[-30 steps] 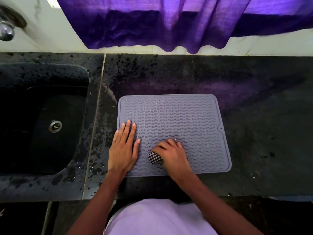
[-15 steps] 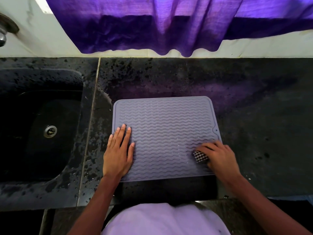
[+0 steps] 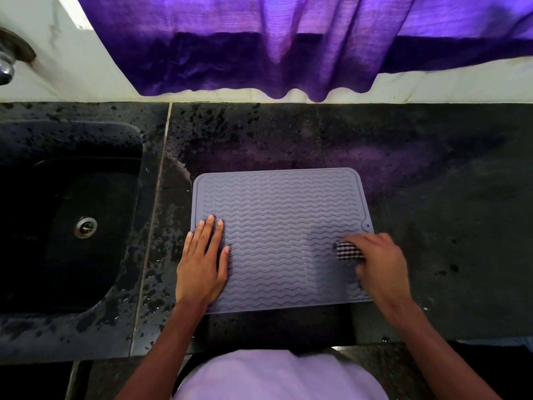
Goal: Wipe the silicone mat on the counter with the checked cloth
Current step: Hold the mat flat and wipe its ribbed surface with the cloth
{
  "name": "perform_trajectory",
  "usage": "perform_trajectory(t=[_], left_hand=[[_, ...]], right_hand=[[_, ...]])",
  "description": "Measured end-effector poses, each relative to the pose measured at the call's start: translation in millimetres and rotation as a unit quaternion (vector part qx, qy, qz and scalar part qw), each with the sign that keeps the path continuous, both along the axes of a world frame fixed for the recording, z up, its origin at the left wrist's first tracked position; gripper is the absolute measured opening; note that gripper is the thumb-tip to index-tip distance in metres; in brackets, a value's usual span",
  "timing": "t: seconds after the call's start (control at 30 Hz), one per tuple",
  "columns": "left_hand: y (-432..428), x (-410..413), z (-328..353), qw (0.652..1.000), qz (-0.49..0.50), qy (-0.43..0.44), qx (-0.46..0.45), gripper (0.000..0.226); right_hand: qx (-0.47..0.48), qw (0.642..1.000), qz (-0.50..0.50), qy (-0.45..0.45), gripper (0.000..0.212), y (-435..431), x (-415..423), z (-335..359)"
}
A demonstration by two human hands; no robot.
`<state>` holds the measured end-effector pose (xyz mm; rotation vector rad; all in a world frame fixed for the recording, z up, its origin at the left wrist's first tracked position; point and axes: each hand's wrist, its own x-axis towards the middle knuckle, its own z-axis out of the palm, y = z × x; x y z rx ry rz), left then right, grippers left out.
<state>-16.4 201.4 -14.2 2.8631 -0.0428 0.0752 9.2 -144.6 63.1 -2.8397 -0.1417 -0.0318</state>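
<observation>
My left hand (image 3: 202,267) lies flat on the lower left corner of the grey-lilac rectangular silicone mat (image 3: 282,226). The palm is down and the fingers are straight and close together, gripping nothing. I reckon it's there as an anchor, so the mat doesn't skate on the wet, speckled black stone counter (image 3: 432,197) while the other hand scrubs.

Over at the mat's right edge, middle right of the frame, my right hand (image 3: 380,267) has its fingers curled round the small bunched black-and-white checked cloth (image 3: 347,250) and presses it onto the ridges. Only a wad pokes out left of my fingers; the rest is hidden under the hand. Wadding it tight should help it bite into the grooves. The hand is a touch blurred, so I'd call this mid-stroke.

Now the mat itself: it sits in the lower centre of the frame, flat on the counter, just right of the dark sunken stone sink (image 3: 72,269). Wavy ridges run side to side inside a raised rim. A small tab with a hole sits on the right edge, just above my cloth hand. Ridges in the upper half glint as if wet. The purple fabric curtain (image 3: 288,39) across the top casts a violet tint on the stone.
</observation>
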Motion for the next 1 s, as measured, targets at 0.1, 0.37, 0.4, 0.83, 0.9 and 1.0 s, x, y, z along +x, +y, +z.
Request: perform_trajectory(t=[0.1,0.37,0.4,0.83,0.9,1.0], left_hand=[[0,0,0,1.0,-0.001,0.001,-0.001,0.059],[1,-1,3,1.0,0.006,0.009,-0.003,0.059],[1,-1,3,1.0,0.007,0.008,-0.003,0.059],[-11,3,2,0.999,0.034,0.002,-0.009,0.061],[-17,4,1,0.998,0.059,0.006,-0.022,0.062],[-20,3,0,0.998,0.066,0.001,-0.02,0.063]], right_hand=[[0.002,0.997,0.067,0.025,0.063,41,1,-12],[-0.057,0.993,0.093,0.037,0.063,10,4,-14],[-0.07,0.993,0.08,0.041,0.064,0,4,-12],[-0.021,0.997,0.075,0.016,0.068,19,-3,2],[-0.009,0.994,0.108,0.013,0.064,45,-10,-10],[-0.016,0.992,0.124,-0.014,0.059,51,-16,-26]])
